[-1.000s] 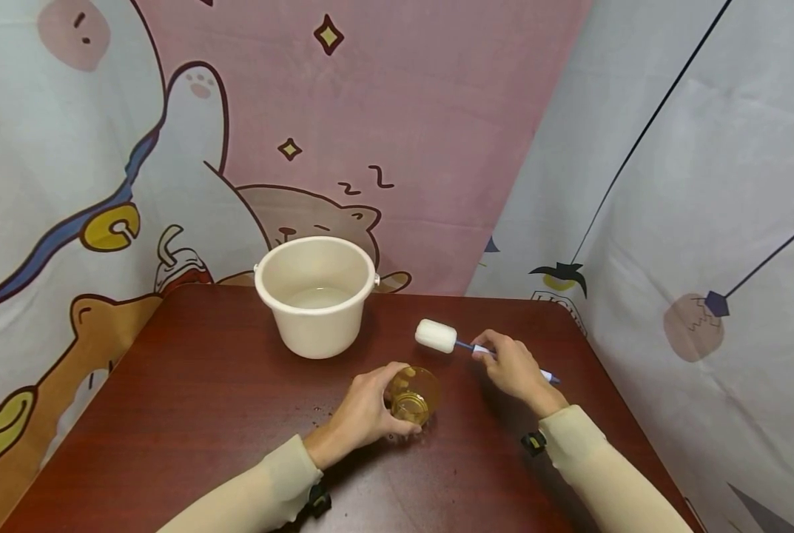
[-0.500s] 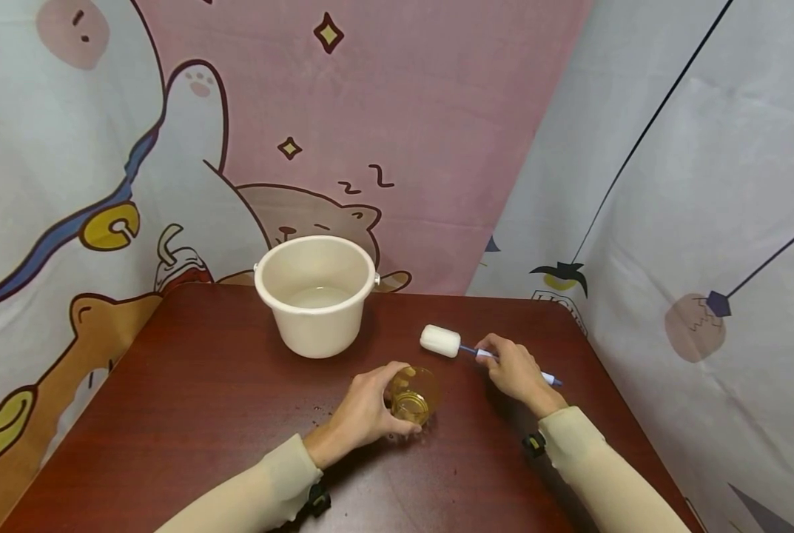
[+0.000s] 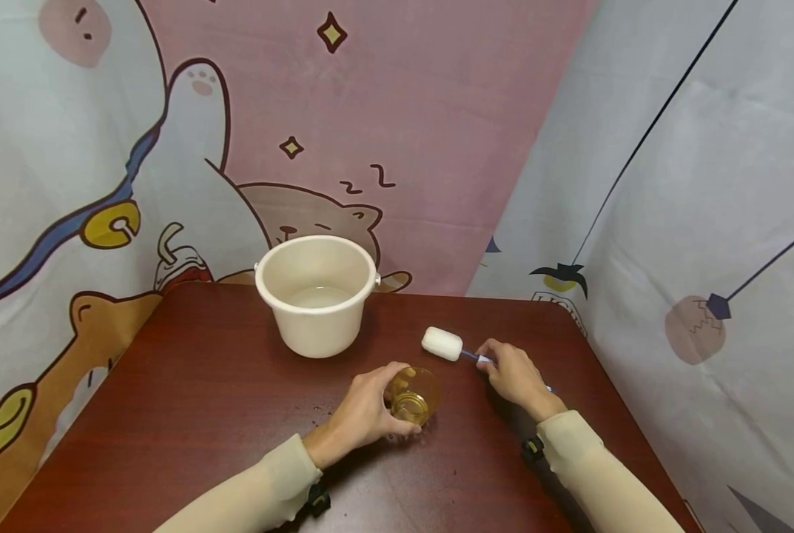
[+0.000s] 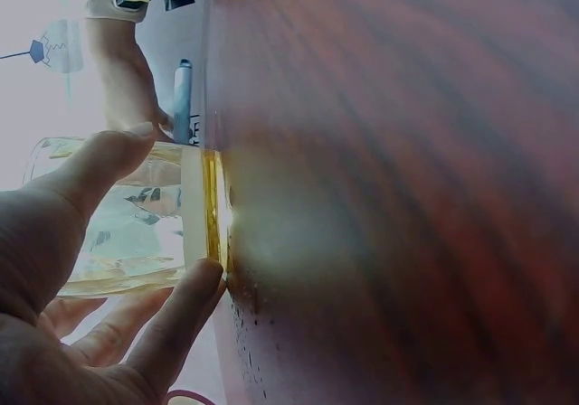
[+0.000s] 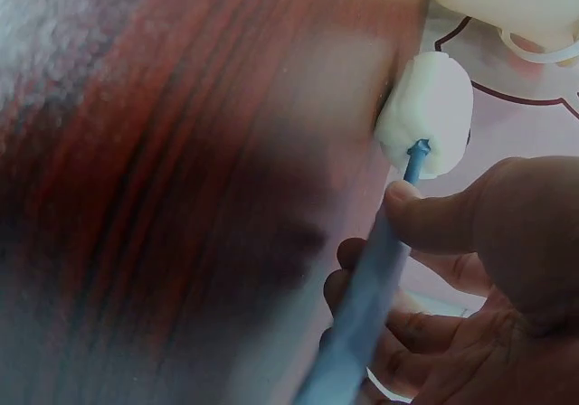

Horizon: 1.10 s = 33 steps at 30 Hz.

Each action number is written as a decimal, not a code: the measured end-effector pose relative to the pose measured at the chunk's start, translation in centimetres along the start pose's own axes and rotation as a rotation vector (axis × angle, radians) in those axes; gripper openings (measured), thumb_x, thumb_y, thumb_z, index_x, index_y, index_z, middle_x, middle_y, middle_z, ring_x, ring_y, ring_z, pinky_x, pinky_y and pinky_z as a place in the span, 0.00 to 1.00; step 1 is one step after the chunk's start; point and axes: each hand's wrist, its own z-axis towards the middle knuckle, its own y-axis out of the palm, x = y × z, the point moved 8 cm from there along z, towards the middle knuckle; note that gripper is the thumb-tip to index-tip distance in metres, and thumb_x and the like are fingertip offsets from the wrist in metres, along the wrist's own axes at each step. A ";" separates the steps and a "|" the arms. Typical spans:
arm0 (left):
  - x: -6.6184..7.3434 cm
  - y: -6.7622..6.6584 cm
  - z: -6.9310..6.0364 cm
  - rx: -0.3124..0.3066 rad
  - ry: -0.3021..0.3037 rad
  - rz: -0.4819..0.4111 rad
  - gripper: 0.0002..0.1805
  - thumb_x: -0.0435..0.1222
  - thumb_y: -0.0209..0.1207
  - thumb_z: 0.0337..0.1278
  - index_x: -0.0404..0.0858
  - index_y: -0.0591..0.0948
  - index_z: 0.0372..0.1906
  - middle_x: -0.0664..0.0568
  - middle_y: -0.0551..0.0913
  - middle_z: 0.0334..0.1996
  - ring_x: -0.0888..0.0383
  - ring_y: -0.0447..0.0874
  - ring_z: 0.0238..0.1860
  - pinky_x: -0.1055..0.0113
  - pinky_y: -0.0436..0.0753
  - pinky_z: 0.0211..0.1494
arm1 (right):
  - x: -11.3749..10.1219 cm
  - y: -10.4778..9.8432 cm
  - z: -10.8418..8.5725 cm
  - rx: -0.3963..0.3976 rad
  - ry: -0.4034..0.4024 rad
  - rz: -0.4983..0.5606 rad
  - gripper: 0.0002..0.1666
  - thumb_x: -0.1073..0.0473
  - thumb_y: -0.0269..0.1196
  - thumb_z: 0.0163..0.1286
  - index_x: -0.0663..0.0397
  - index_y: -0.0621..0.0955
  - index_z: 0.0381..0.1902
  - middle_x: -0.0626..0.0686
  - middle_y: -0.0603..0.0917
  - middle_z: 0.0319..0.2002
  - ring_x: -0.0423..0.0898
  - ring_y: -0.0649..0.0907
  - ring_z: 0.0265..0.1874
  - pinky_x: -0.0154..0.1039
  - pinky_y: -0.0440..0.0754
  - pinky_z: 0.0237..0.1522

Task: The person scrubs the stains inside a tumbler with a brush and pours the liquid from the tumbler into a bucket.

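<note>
My left hand [image 3: 368, 406] holds an amber see-through glass [image 3: 415, 396] round its side, thumb on the near side and fingers on the far side. The glass stands upright on the table, its base touching the wood in the left wrist view. To the right, my right hand [image 3: 516, 376] grips the blue and white handle of a bottle brush with a white sponge head [image 3: 442, 344]. In the right wrist view, the thumb lies along the blue handle [image 5: 366, 306] and the fingers curl beneath it. The sponge head points left, low over the table; whether it touches, I cannot tell.
A cream bucket [image 3: 317, 326] with some clear liquid in it stands at the back, left of the brush. Water drops lie on the dark red wooden table [image 3: 190, 414] around the glass. Printed cloth [image 3: 436, 148] hangs behind and to the right of the table.
The brush has shifted slightly right and toward me, its handle turning a little in my right hand. My left hand and the glass have stayed in place.
</note>
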 end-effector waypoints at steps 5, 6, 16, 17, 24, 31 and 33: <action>0.0 0.0 0.1 0.000 -0.003 0.003 0.48 0.43 0.97 0.36 0.44 0.85 0.67 0.51 0.96 0.53 0.59 0.91 0.40 0.68 0.89 0.47 | 0.1 0.0 -0.1 -0.013 0.003 -0.014 0.08 0.58 0.73 0.84 0.51 0.90 0.55 0.54 0.90 0.44 0.50 0.82 0.39 0.50 0.81 0.39; -0.1 0.0 0.1 0.000 -0.004 0.005 0.48 0.43 0.97 0.36 0.44 0.85 0.67 0.51 0.96 0.53 0.60 0.90 0.39 0.69 0.89 0.47 | 0.2 0.0 -0.1 -0.012 0.003 -0.019 0.08 0.58 0.73 0.84 0.50 0.90 0.55 0.54 0.90 0.45 0.50 0.82 0.39 0.50 0.81 0.39; -0.1 0.1 0.1 -0.002 -0.007 0.009 0.49 0.44 0.97 0.36 0.45 0.85 0.69 0.52 0.96 0.55 0.61 0.90 0.41 0.67 0.90 0.49 | 0.3 0.2 -0.2 -0.014 -0.005 -0.047 0.12 0.55 0.75 0.83 0.50 0.90 0.58 0.56 0.89 0.45 0.51 0.83 0.39 0.52 0.82 0.37; -0.1 0.0 0.1 -0.001 -0.008 0.011 0.49 0.44 0.97 0.36 0.45 0.85 0.68 0.52 0.96 0.55 0.60 0.90 0.42 0.67 0.90 0.50 | 0.3 0.2 -0.2 -0.016 -0.007 -0.049 0.13 0.54 0.76 0.82 0.51 0.90 0.58 0.56 0.89 0.45 0.52 0.83 0.39 0.53 0.83 0.37; 0.0 0.0 0.0 0.006 -0.007 0.010 0.48 0.43 0.97 0.35 0.45 0.85 0.67 0.51 0.96 0.54 0.56 0.94 0.47 0.64 0.92 0.53 | 0.0 0.1 -0.3 -0.015 -0.012 -0.083 0.18 0.50 0.77 0.81 0.53 0.89 0.60 0.59 0.88 0.49 0.54 0.85 0.40 0.59 0.87 0.41; -0.1 0.1 0.1 0.001 -0.008 0.007 0.48 0.43 0.97 0.36 0.44 0.85 0.67 0.51 0.96 0.54 0.55 0.93 0.46 0.65 0.90 0.51 | -0.5 -0.1 -0.1 0.020 -0.046 -0.117 0.22 0.50 0.76 0.81 0.57 0.88 0.63 0.63 0.88 0.53 0.57 0.88 0.43 0.65 0.89 0.45; -0.1 0.1 0.1 -0.001 -0.010 0.006 0.48 0.43 0.97 0.36 0.45 0.85 0.68 0.51 0.96 0.54 0.56 0.93 0.46 0.65 0.90 0.52 | -0.6 -0.2 0.0 0.030 -0.050 -0.130 0.23 0.50 0.76 0.81 0.58 0.87 0.64 0.65 0.88 0.53 0.58 0.87 0.43 0.65 0.89 0.46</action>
